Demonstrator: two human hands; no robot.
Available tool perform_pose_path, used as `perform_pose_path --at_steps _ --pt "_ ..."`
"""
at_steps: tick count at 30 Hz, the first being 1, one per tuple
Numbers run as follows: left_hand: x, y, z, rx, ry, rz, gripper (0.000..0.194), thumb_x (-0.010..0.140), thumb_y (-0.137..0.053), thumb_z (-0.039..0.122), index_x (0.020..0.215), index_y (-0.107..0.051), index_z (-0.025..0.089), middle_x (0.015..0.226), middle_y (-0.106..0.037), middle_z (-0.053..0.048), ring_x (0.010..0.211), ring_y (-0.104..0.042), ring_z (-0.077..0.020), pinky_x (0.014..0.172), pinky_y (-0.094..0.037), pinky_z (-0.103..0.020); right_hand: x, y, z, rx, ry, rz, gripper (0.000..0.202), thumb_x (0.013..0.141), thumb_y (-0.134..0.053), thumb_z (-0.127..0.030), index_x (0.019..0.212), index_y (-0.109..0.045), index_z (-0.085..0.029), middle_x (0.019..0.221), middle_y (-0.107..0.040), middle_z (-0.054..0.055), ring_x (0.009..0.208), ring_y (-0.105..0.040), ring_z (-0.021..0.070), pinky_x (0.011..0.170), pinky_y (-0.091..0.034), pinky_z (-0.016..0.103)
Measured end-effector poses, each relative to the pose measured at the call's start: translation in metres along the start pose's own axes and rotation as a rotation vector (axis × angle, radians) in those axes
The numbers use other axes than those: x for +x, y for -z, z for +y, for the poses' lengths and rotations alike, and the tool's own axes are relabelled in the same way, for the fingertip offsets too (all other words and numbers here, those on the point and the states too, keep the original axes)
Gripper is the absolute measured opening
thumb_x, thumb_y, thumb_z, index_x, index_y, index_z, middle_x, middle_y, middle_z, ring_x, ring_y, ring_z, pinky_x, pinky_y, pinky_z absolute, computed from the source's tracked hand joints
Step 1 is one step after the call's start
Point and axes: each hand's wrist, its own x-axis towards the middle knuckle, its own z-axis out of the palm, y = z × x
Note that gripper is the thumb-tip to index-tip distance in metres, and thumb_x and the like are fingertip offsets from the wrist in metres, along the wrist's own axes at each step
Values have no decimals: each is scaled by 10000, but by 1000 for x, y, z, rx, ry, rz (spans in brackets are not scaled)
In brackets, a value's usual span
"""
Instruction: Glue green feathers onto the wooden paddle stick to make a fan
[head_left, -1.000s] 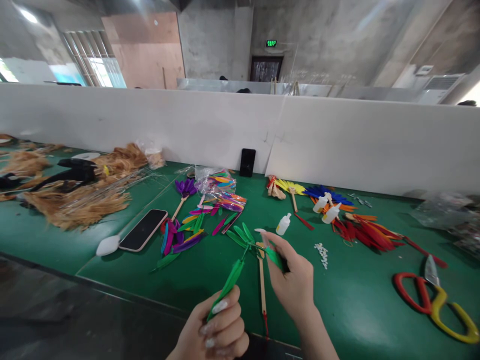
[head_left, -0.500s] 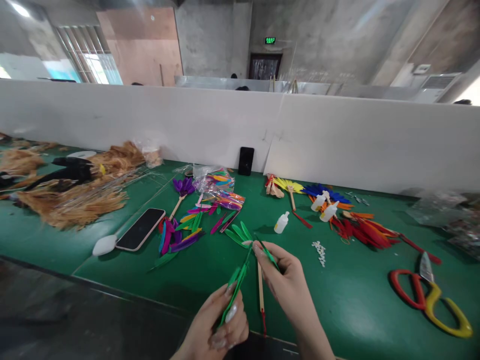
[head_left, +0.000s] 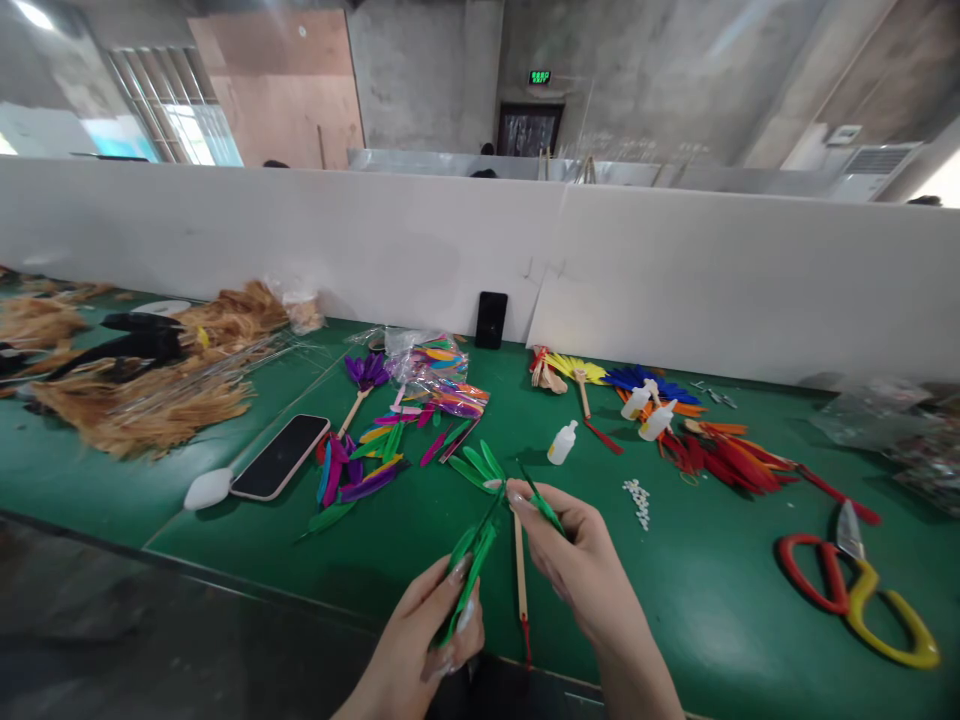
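Note:
Near the table's front edge my left hand [head_left: 442, 620] is closed around several green feathers [head_left: 474, 572]. My right hand [head_left: 559, 525] pinches a dark green tool or feather [head_left: 541, 497], too thin to tell which, its fingertips beside the upper ends of the left hand's feathers. Just beyond the fingertips, green feathers [head_left: 480, 463] fan out on the table. A wooden stick [head_left: 520, 570] with a red cord [head_left: 527, 640] lies between my hands, its top hidden by the right hand. A small white bottle [head_left: 562, 442] stands behind the right hand.
Scissors [head_left: 855, 575] and small white pieces [head_left: 639, 503] lie right, with red feathers [head_left: 739, 465] behind. Two more bottles [head_left: 658, 421] rest by blue feathers [head_left: 652, 388]. To the left are a phone [head_left: 281, 458], coloured feathers [head_left: 356, 475] and tan fibres [head_left: 165, 400]. A white partition [head_left: 420, 245] backs the table [head_left: 697, 580].
My left hand has shifted slightly left and down with its feathers. In my right hand the thin green item has tilted, and its tip now shows higher and further right.

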Motion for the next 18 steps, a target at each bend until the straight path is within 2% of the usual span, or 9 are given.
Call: perform_pose_path --at_steps 8,15,18 --pt "-1 -4 3 56 -40 14 334 647 -790 392 664 -562 149 481 -397 65 429 -294 -47 465 -242 -226 2 3 1 -74 -19 10 465 780 -619 -521 1023 -656 -125 444 -295 -105 368 -185 29 340 -121 186" --pt "-2 4 -1 100 -43 209 284 613 -809 348 742 -635 165 577 -496 20 513 -423 -91 502 -330 -231 7 3 0 -205 46 -5 426 802 -581 -495 976 -654 -113 508 -342 -79 420 -204 45 378 -153 203" --pt "-2 5 -2 107 -48 231 282 614 -807 349 756 -647 166 580 -502 16 525 -443 -100 509 -337 -235 10 3 1 -263 88 14 387 804 -569 -465 937 -656 -112 546 -383 -58 450 -230 58 400 -190 211"
